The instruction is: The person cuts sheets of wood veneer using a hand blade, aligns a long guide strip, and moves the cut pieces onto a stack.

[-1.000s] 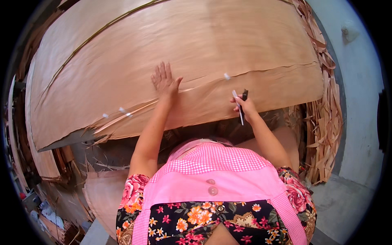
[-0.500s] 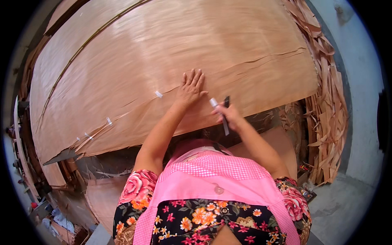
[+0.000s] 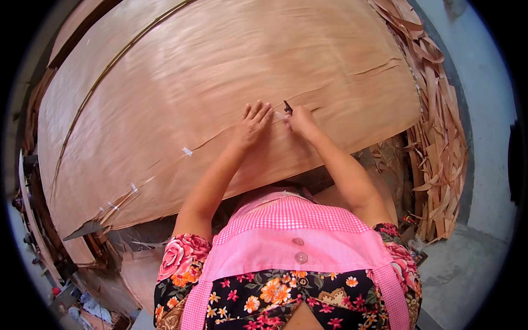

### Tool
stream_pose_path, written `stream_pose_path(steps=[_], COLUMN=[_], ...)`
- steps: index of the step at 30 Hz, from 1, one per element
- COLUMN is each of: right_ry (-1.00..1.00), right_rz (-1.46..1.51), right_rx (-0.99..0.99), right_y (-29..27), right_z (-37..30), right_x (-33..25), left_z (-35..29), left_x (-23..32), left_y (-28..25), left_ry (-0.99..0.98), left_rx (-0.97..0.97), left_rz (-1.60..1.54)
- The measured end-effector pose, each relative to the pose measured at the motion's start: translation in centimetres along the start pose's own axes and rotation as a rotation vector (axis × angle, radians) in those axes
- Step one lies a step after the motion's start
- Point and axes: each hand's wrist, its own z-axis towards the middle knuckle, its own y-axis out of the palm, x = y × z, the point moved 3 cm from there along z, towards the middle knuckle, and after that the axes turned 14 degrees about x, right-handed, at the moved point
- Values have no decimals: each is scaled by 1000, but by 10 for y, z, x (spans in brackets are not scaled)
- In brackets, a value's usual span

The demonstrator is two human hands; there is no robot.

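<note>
A large, thin sheet of reddish-tan wood veneer (image 3: 220,71) lies in front of me, with a long split running across its near part. Flat on it rests my left hand (image 3: 254,125), fingers stretched out beside the split. Close to its fingertips, my right hand (image 3: 300,120) is closed around a slim cutter (image 3: 287,107), whose black end pokes out above the fingers; the rest is hidden. A whitish piece of tape (image 3: 279,115) lies at the split between the two hands, partly covered. Another strip of tape (image 3: 187,151) bridges the split further left.
More tape strips (image 3: 133,187) sit toward the sheet's torn left corner. A thin curved stick (image 3: 104,71) lies across the far left of the sheet. Shredded veneer strips (image 3: 440,159) hang in a heap on the right, next to a pale wall (image 3: 489,110).
My right hand has moved forward and slightly left, bringing the tape down onto the veneer by the split. My left hand stays flat, while the sheet appears shifted left and nearer in view.
</note>
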Motion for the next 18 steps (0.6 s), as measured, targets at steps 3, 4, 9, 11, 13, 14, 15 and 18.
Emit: stream_pose_path(steps=[3,4,9,11,13,14,15,18], right_ry=[80,347,481,532,504,524,529,615], right_rz=[87,316,556,709,875,943,934,810], right_rx=[65,44,-30,-232,-416,-475,-492,-450], right_y=[-35,-43,-77,-73,-72,-71,-72,-76], right_z=[17,15,28,29,30,29,26,18], right_x=[23,32,65,73,77,80,83,88], left_z=[10,19,90,94,89,85,82,78], left_x=[3,7,90,101,103,102,102,104], left_y=[-7,-10,49,60,63,64,63,64], left_ry=[-281,-302,-209,-201,-182,-156,-130,-114], left_rx=[47,173,48,-98,-97,-92,-51,-146], left_rz=[-34,-1,-102,-31,9,40,65,167])
